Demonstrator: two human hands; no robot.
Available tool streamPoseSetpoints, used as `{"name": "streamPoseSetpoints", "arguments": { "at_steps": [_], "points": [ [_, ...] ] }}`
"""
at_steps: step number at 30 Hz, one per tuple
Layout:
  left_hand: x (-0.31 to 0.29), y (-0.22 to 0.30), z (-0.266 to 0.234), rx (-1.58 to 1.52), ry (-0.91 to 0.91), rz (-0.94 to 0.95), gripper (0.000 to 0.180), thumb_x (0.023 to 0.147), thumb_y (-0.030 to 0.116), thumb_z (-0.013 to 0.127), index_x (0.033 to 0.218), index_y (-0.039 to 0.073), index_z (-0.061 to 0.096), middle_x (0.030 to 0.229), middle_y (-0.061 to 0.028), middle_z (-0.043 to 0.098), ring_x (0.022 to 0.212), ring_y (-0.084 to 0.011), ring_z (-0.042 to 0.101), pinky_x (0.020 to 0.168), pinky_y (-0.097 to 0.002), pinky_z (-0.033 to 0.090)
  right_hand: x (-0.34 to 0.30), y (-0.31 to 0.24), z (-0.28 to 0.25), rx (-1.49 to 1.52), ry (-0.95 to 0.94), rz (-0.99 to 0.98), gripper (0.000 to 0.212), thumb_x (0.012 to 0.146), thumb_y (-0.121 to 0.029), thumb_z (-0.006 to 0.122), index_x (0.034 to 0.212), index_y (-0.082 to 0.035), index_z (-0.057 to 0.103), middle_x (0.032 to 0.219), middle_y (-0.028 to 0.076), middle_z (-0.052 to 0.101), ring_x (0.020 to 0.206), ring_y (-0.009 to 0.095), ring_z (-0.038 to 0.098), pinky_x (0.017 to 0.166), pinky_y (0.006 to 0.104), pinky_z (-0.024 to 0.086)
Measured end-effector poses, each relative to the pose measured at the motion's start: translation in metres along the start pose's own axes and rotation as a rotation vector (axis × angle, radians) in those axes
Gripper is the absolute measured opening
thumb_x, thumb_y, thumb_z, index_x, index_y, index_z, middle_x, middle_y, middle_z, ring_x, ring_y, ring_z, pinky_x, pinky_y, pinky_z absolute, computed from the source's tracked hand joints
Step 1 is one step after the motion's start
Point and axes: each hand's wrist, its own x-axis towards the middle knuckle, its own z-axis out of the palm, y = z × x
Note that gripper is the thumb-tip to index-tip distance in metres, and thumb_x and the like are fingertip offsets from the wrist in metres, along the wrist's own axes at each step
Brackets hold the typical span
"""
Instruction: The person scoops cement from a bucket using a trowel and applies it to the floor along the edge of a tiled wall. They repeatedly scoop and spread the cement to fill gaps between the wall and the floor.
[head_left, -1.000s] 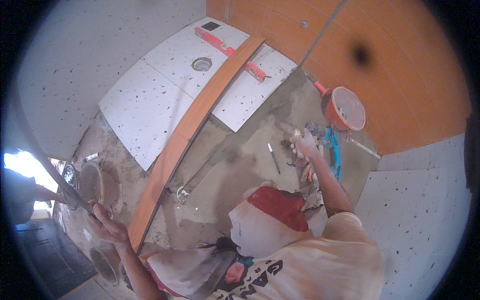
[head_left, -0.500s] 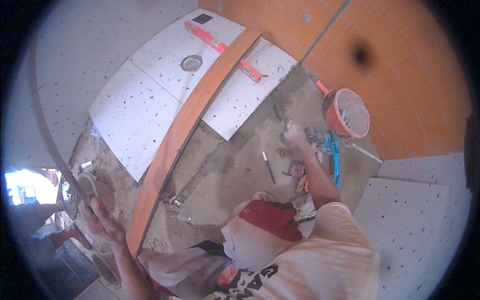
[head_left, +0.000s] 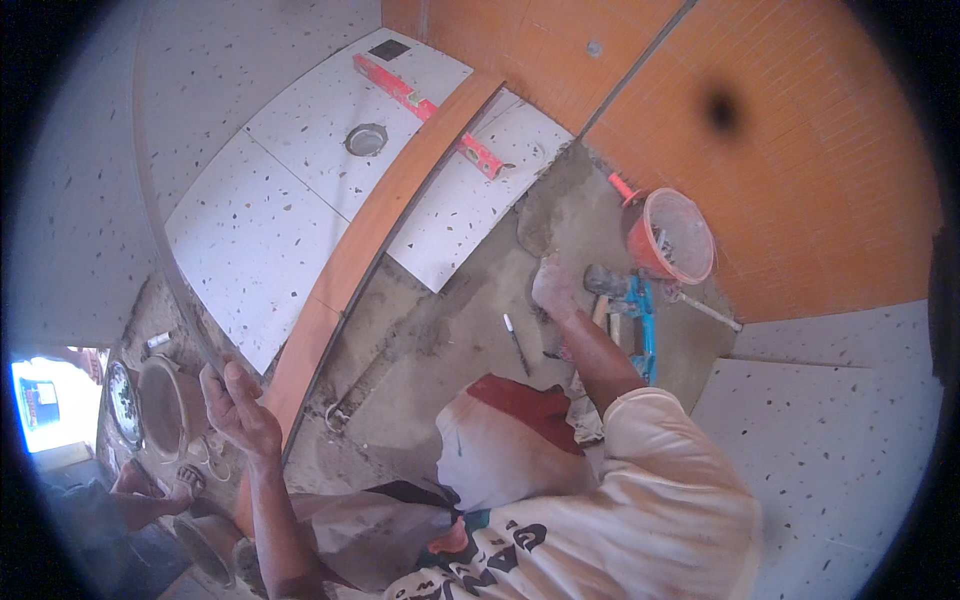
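My left hand (head_left: 240, 408) is closed around the lower end of a long grey bar (head_left: 160, 215), which rises along the left wall. My right hand (head_left: 552, 285) rests low over the grey mortar bed (head_left: 455, 335). It is closed on what looks like a trowel (head_left: 535, 232), its dull blade flat on the mortar and its handle mostly hidden by the fingers. Beyond the hands lie white speckled tiles (head_left: 265, 225) with a round drain hole (head_left: 366, 140). Across them runs a long wood-coloured plank (head_left: 350, 265), with a red spirit level (head_left: 400, 92) partly under it.
Right of my right hand are a blue tool (head_left: 645, 330), a dark-headed mallet (head_left: 603, 280) and an orange bucket (head_left: 675, 235). A marker (head_left: 516, 343) lies on the mortar. Round pans (head_left: 170, 405) and another person's sandalled foot (head_left: 185, 485) are at left. A speckled slab (head_left: 790, 430) leans right.
My left hand has swung right and up, bringing the bar nearer the tiles. My right hand has shifted left over the mortar. The whole view has turned slightly.
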Motion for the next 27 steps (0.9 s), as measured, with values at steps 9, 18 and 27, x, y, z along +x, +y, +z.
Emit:
{"name": "streamPoseSetpoints", "arguments": {
  "at_steps": [9, 18, 27],
  "points": [
    [-0.016, 0.011, -0.007, -0.085, -0.083, -0.073, 0.024, 0.103, 0.025, 0.048, 0.093, 0.005, 0.057, 0.067, 0.0034, 0.044, 0.059, -0.0057, 0.041, 0.052, -0.0238, 0.034, -0.029, 0.033, -0.014, 0.07, -0.031, -0.107, 0.035, 0.08, -0.008, 0.054, 0.111, 0.006, 0.058, 0.091, 0.026, 0.066, 0.1, 0.043, 0.064, 0.085, 0.0501, 0.051],
    [-0.021, 0.011, -0.032, -0.02, -0.04, -0.056, 0.029, 0.102, 0.03, 0.049, 0.093, 0.004, 0.058, 0.064, 0.0013, 0.045, 0.057, -0.0072, 0.043, 0.052, -0.0254, 0.036, -0.037, 0.016, -0.096, 0.099, -0.239, -0.111, 0.031, 0.077, -0.013, 0.056, 0.101, 0.005, 0.065, 0.103, 0.029, 0.066, 0.101, 0.042, 0.065, 0.089, 0.0496, 0.05],
    [-0.021, 0.013, -0.034, 0.008, -0.047, -0.066, 0.027, 0.102, 0.029, 0.051, 0.091, 0.005, 0.057, 0.063, 0.0021, 0.044, 0.058, -0.0061, 0.043, 0.052, -0.0245, 0.037, -0.013, 0.011, -0.079, 0.096, -0.136, -0.308, 0.03, 0.075, -0.011, 0.055, 0.097, 0.005, 0.067, 0.096, 0.026, 0.068, 0.093, 0.04, 0.067, 0.083, 0.0479, 0.053]
  ]
}}
